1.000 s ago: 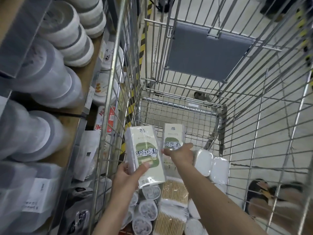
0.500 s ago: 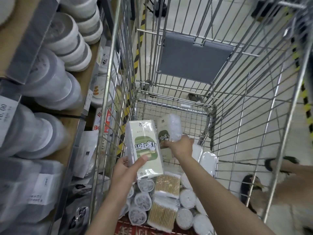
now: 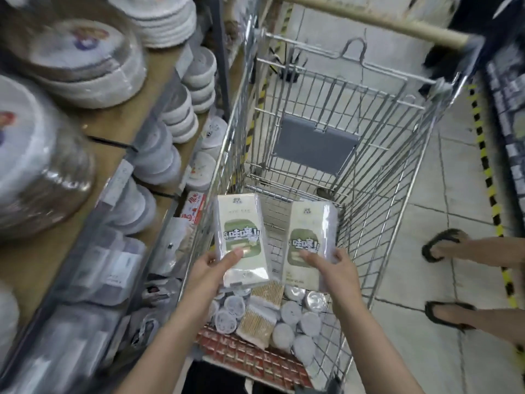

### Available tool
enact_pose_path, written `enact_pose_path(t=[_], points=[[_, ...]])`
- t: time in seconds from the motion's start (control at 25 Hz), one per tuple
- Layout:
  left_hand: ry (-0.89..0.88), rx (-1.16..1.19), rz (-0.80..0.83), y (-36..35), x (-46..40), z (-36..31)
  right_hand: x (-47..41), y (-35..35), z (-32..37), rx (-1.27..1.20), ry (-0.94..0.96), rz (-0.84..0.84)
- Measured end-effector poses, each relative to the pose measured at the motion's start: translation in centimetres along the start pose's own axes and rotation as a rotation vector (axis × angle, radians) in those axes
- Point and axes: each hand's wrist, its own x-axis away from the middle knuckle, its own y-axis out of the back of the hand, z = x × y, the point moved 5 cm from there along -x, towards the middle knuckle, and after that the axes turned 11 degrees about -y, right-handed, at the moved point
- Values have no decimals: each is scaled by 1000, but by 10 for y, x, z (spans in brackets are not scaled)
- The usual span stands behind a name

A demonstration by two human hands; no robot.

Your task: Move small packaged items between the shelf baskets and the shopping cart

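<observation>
the shelf goods (image 3: 65, 143) at left are motion-blurred; labels unreadable. small print on both held packs (image 3: 241, 240) is too fine to read. the left hand (image 3: 210, 277) covers its pack's lower corner. the packs hide part of the cart's load (image 3: 255, 317). both forearms are cut by the bottom edge.

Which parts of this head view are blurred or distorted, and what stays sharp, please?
Head view: the plate stacks at left are smeared by motion blur; wide-angle distortion bends the cart; the two packs are readable, with plastic-wrap glare.
</observation>
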Motion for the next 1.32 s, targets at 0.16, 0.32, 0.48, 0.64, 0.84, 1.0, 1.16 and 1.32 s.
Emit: enact_pose_path(t=[0.16,0.32,0.48,0.64,0.84,1.0,1.16,1.32], points=[[-70,66,-47,20,80,-15,68,20,0,3,64,170],[-192,121,-228,55,180,-11,129,17,-10,35,73,370],[-287,212,-487,98,272,16,184,-16,-32,132,40,617],[-342,333,-731,142,360,57,256,-56,-58,290,92,821],[-439,444,-925,179,467,104,343,-98,-107,467,141,1067],[-499,510,-1064,206,563,141,421,-126,-165,615,132,1191],[-512,515,-1169,236,656,173,502,-140,-228,692,118,1301],[-582,474,-1174,265,727,182,564,-151,-283,720,116,1355]])
